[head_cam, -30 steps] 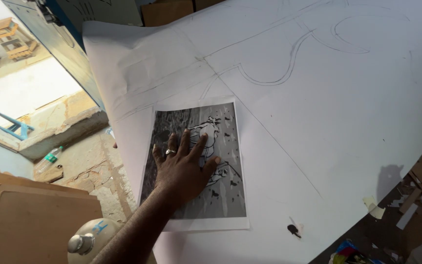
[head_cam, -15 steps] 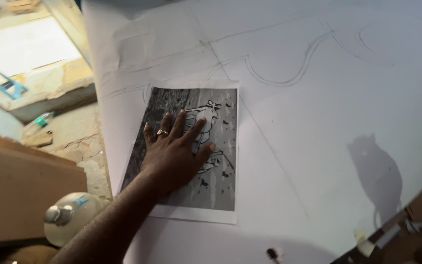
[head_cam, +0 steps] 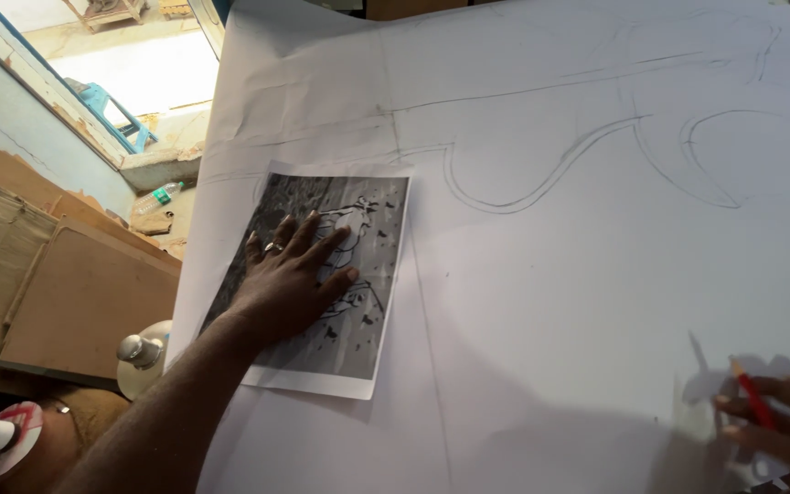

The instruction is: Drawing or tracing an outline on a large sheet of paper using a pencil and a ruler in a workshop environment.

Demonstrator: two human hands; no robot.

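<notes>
left grip: left hand [head_cam: 293,279] lies flat, fingers spread, palm down on the reference print [head_cam: 317,279]; it pins the print and pinches nothing. A ring shows on one finger.
right grip: right hand [head_cam: 784,425] sits at the bottom right corner, fingers pressed together around a red pencil [head_cam: 750,395], tip up toward 11 o'clock. The hand is cut by the frame edge, so the exact hold is only partly visible.
print: black-and-white picture with a white border, lying on the big white paper sheet [head_cam: 541,274]. Long axis runs roughly 1 to 7 o'clock.
key relation: print lies at about 9–10 o'clock from the pencil hand, well apart. Left hand is on it, right hand is the far one.
sketch: drawn pencil outline [head_cam: 541,187] curves across the sheet at 12–2 o'clock from the print, starting just beside its top right corner.
surface: covered by the sheet, none of it shows.
off-sheet: brown boards [head_cam: 66,284] at 9 o'clock, pale bottle [head_cam: 144,352] at 8 o'clock of the print.
hidden: print centre under the palm; picture subject hard to make out; right hand shadowed and blurred; outline runs out of frame at right.
</notes>
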